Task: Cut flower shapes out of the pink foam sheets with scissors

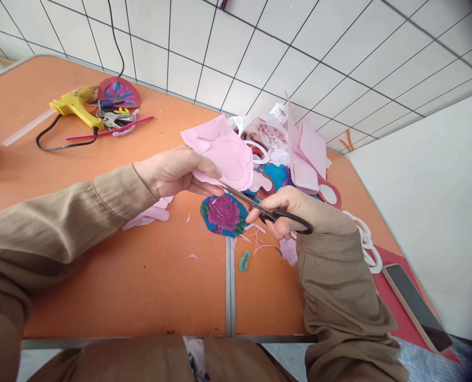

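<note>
Between the thumb and fingers of my left hand (180,171) is a piece of pink craft sheet (224,148), raised over the table, with a wavy outline visible on it. My right hand (286,209) grips black-handled scissors (273,214) by the loops. Their blades point left and reach the lower edge of the pink sheet, close to my left fingertips. Below the blades lies a blue oval piece with a magenta rose (224,214). Thin pink trimmings (258,244) are scattered near it, and cut pink pieces (150,214) rest beneath my left forearm.
A yellow glue gun (75,106) lies at the back left beside keys (111,119) and a red decorated piece (120,93). Folded pink sheets (307,151) and a plastic bag (265,132) are piled against the tiled wall. A phone (414,305) sits at the right edge.
</note>
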Demonstrator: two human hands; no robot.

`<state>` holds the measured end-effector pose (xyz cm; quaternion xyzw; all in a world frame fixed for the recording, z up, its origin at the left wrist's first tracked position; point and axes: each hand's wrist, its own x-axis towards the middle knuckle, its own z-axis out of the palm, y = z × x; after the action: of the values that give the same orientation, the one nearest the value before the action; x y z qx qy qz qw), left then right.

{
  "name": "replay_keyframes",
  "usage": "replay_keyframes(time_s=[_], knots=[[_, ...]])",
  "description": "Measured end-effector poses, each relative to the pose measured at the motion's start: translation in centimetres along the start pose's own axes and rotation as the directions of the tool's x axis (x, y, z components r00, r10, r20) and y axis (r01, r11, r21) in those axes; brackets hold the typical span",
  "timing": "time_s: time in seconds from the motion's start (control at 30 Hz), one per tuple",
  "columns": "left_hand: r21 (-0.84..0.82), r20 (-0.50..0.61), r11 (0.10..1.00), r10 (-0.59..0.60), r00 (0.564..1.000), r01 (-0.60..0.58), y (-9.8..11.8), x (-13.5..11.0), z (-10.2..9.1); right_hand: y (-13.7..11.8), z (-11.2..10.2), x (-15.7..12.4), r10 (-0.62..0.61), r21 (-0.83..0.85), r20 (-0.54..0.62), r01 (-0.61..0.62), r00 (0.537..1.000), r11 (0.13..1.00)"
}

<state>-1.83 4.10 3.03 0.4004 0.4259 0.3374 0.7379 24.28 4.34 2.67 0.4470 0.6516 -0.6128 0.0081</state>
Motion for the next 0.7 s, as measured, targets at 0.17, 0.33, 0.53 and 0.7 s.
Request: replay_keyframes(time_s=[0.17, 0.33, 0.53, 0.7], knots=[[-0.026, -0.008, 1.0, 0.005, 1.0, -0.005, -0.1, 0.0, 0.0, 0.2, -0.1, 0.0, -0.026, -0.014, 0.007, 0.026, 1.0, 1.0], [-0.02, 0.014, 1.0, -0.024, 1.0, 0.024, -0.2, 0.2, -0.3, 0.5, -0.3, 0.0, -0.075, -0.046, 0.022, 0.076, 0.997, 0.996], [-0.027, 0.028, 0.999, -0.04, 0.999, 0.041, -0.3, 0.4, -0.6, 1.2, -0.7, 0.4, -0.097, 0.002, 0.055, 0.097, 0.994, 0.995], [-0.03, 0.012, 0.999, -0.032, 0.999, 0.032, -0.2, 0.5, -0.5, 1.2, -0.7, 0.5, -0.078, 0.032, 0.051, 0.076, 0.996, 0.997]])
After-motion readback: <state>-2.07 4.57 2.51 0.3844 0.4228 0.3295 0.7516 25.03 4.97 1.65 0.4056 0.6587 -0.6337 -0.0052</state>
